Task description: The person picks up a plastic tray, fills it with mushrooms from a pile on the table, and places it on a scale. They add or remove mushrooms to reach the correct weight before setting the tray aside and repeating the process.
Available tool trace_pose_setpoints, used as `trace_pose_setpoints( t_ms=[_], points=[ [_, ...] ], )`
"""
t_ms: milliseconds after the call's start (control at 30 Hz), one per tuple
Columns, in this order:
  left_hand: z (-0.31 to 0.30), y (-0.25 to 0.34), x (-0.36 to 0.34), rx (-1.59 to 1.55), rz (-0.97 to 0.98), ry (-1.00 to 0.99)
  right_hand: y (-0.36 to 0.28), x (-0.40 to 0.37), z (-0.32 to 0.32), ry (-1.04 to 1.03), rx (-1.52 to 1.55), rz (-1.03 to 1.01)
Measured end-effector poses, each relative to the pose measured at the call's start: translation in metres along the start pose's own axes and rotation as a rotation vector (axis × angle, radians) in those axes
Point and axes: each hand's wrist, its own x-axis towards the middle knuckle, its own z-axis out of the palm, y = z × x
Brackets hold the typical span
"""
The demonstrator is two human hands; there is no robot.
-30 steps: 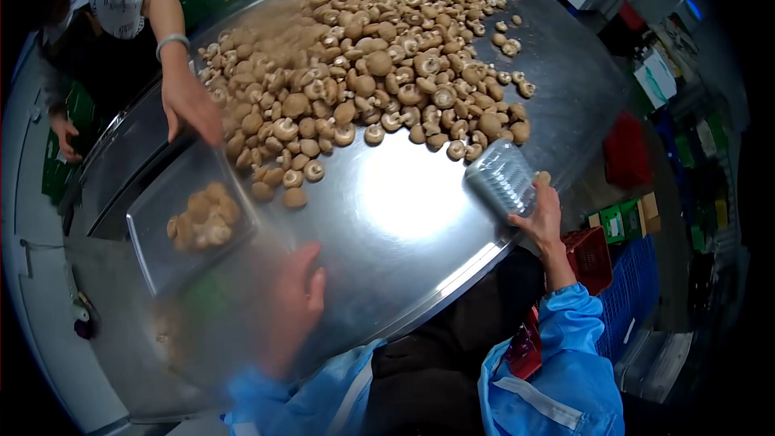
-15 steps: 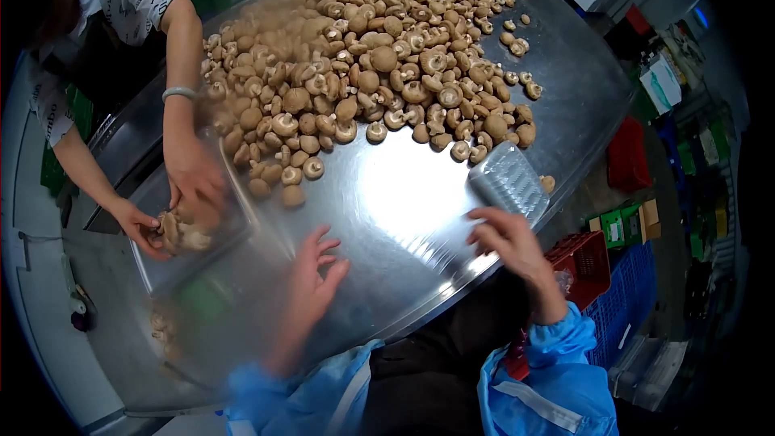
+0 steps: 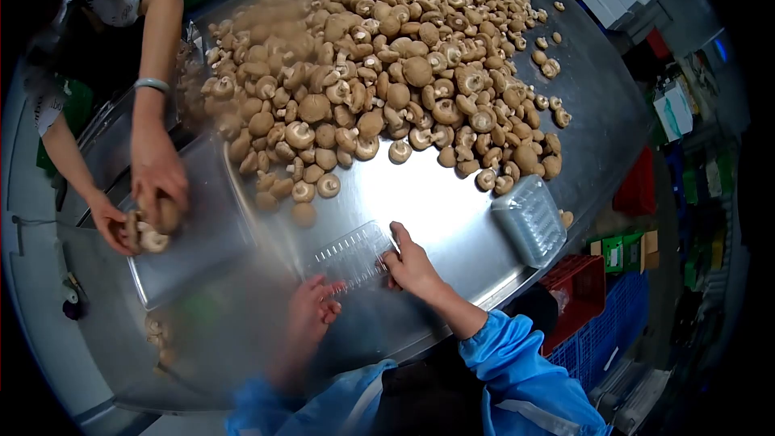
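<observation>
A clear plastic tray (image 3: pixel 349 257) lies over the metal table in front of me. My right hand (image 3: pixel 412 262) grips its right end, thumb and fingers closed on the rim. At the tray's near left edge is my left hand (image 3: pixel 313 311), somewhat blurred, its fingers curled with the tips touching or close to the plastic; whether it grips cannot be made out. Beyond the tray spreads a large heap of brown mushrooms (image 3: pixel 395 97). A stack of clear trays (image 3: pixel 529 220) rests at the table's right edge.
Across the left side, a co-worker's hands (image 3: pixel 157 169) hold mushrooms over a grey tray (image 3: pixel 194 234). The metal table (image 3: pixel 452 274) has a raised near edge. Red crate (image 3: pixel 575 295) and blue crate (image 3: pixel 617 315) stand below on the right.
My right hand has moved left from beside the stack and now holds a clear tray. My left hand's fingers have curled near it. The co-worker's hands have shifted left with mushrooms.
</observation>
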Motion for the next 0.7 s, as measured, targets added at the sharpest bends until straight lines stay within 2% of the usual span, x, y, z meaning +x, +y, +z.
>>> trace_pose_setpoints(
  t_ms=[33,167,300,433,467,533,600,667,700],
  points=[
    [0.006,0.005,0.007,0.004,0.011,0.012,-0.001,0.005,-0.001,0.055,-0.040,-0.020],
    [0.026,0.040,0.047,-0.095,0.095,0.006,-0.002,0.062,0.000,0.117,0.127,-0.068],
    [0.050,0.084,0.115,-0.109,0.285,0.039,-0.038,0.135,0.000,0.301,0.153,-0.163],
    [0.102,0.112,0.153,-0.110,0.393,0.102,-0.060,0.206,-0.012,0.629,-0.021,-0.310],
    [0.110,0.115,0.153,-0.135,0.422,0.082,-0.060,0.213,-0.015,0.622,0.077,-0.273],
    [0.115,0.113,0.162,-0.175,0.478,0.094,-0.053,0.219,-0.015,0.590,0.046,-0.288],
    [0.113,0.109,0.154,-0.091,0.490,0.065,-0.056,0.200,-0.018,0.403,0.314,-0.165],
    [0.105,0.102,0.147,0.019,0.502,0.094,-0.026,0.207,-0.013,0.449,0.293,-0.261],
    [0.103,0.099,0.144,0.012,0.513,0.093,-0.036,0.188,-0.012,0.399,0.398,-0.218]
  ],
)
